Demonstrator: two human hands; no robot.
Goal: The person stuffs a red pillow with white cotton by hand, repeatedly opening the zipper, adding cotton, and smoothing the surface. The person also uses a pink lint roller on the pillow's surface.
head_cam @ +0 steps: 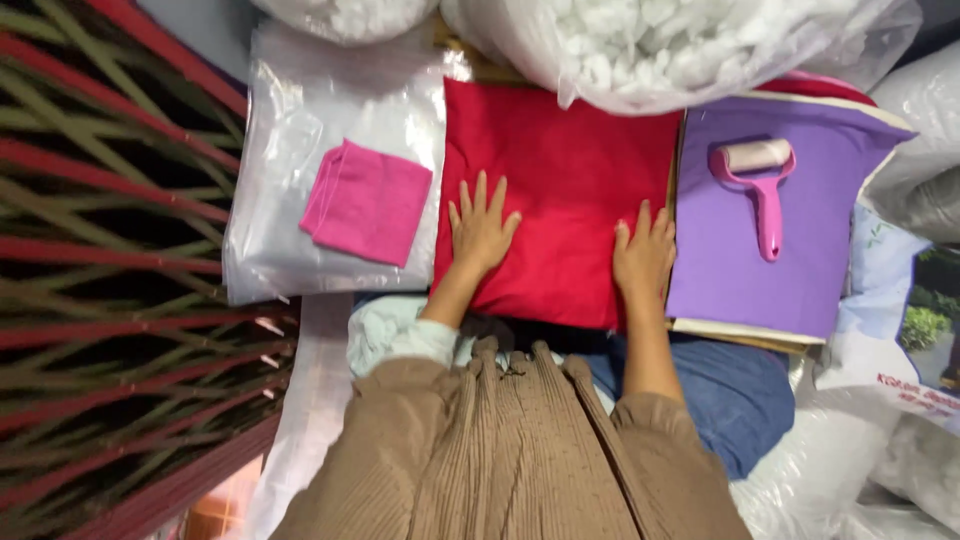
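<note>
- A person's left hand (482, 228) is lying flat on a red cushion (560, 170), fingers spread and released, palm pressing down near the cushion's left edge without grasping anything.
- The right hand (644, 252) is resting flat on the same cushion, near its lower right corner, fingers loosely together and open, clutching nothing.
- The cushion is stretching out between and beyond both palms, its near edge sitting just in front of the person's lap.
- Left of the left hand, a folded pink cloth (367, 202) is lying on a clear plastic bag (290, 120), apart from the fingers.
- Right of the right hand, a purple cushion (730, 270) is lying just beside the red one, and a pink lint roller (757, 180) is resting on top of it, handle pointing toward the person.
- Beyond the fingertips, a clear sack of white stuffing (650, 45) is overlapping the far edge of the red cushion.
- Beneath the forearms, tan pleated sleeves (500, 450) are covering both arms down to the elbows.
</note>
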